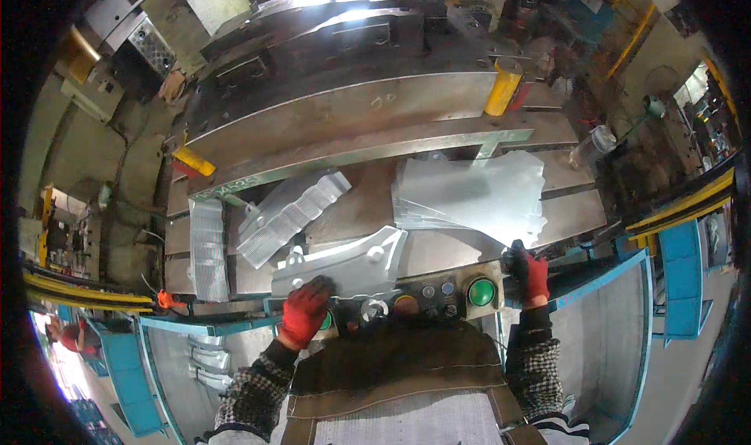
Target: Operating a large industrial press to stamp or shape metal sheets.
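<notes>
My left hand (307, 310), in a red glove with dark fingers, is closed on the near left edge of a formed metal panel (344, 266). The panel has raised round spots and lies at the front of the press bed, just above the control box. On the right, my gloved right hand (532, 277) has its fingers bent at the near corner of a fanned stack of flat metal sheets (469, 194). Its fingertips look pinched on the top sheet's corner, though dark glove parts blur there. Two stacks of formed panels stand farther left, one slanted (293, 216) and one upright (208, 249).
The control box (426, 298) with a green button (480, 291) sits between my hands. Behind the sheets rises a heavy press die (344, 108) with yellow posts (503, 87). Blue-framed bins (645, 288) flank me; the left one holds formed parts (210, 360). A clear container (598, 141) stands far right.
</notes>
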Tool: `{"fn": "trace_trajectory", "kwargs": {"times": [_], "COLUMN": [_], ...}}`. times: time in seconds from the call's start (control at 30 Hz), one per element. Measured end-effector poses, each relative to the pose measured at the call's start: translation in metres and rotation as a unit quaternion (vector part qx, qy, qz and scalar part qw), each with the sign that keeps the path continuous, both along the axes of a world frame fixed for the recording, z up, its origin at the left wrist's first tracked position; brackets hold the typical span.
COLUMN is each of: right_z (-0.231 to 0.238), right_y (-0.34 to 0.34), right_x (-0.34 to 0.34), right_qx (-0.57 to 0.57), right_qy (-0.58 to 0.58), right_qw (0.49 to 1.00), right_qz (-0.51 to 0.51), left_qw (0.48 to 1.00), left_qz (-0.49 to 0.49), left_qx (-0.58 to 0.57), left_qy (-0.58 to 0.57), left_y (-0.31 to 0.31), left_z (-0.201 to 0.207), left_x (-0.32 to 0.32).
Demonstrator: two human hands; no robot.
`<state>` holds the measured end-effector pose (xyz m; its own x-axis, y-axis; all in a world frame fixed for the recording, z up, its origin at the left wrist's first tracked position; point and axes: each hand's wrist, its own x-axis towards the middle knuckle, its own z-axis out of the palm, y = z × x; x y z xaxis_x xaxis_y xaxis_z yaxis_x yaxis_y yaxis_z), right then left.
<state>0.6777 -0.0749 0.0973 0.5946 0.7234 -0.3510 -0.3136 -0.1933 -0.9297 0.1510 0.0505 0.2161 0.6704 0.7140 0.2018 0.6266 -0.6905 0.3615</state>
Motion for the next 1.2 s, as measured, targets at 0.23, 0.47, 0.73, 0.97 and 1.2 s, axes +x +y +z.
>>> {"fn": "trace_trajectory", "kwargs": {"times": [0.23,0.47,0.73,0.97,1.2], "right_z": [0.036,0.096,0.154,0.255,0.369], "right_y": [0.008,0.011,-0.072,0.067,0.313], "right_x": [0.017,-0.016,0.001,-0.066,-0.165], "right_qx": [0.028,0.113,0.155,0.356,0.487], "right_qy": [-0.046,-0.263,-0.371,-0.139,0.229], "right_qw": [0.998,0.956,0.912,0.923,0.825], "right_qz": [-0.017,-0.067,-0.078,-0.048,0.173], "left_qw": [0.998,0.996,0.980,0.953,0.901], "left_qz": [-0.018,0.000,0.045,0.000,0.094], "left_qx": [-0.023,-0.078,0.084,0.290,0.422], "left_qy": [0.047,-0.039,-0.174,-0.086,0.038], "left_y": [0.006,0.019,0.052,0.107,0.282], "left_z": [-0.039,-0.005,0.086,0.279,0.329], "left_x": [-0.002,-0.014,-0.006,0.053,0.009]}}
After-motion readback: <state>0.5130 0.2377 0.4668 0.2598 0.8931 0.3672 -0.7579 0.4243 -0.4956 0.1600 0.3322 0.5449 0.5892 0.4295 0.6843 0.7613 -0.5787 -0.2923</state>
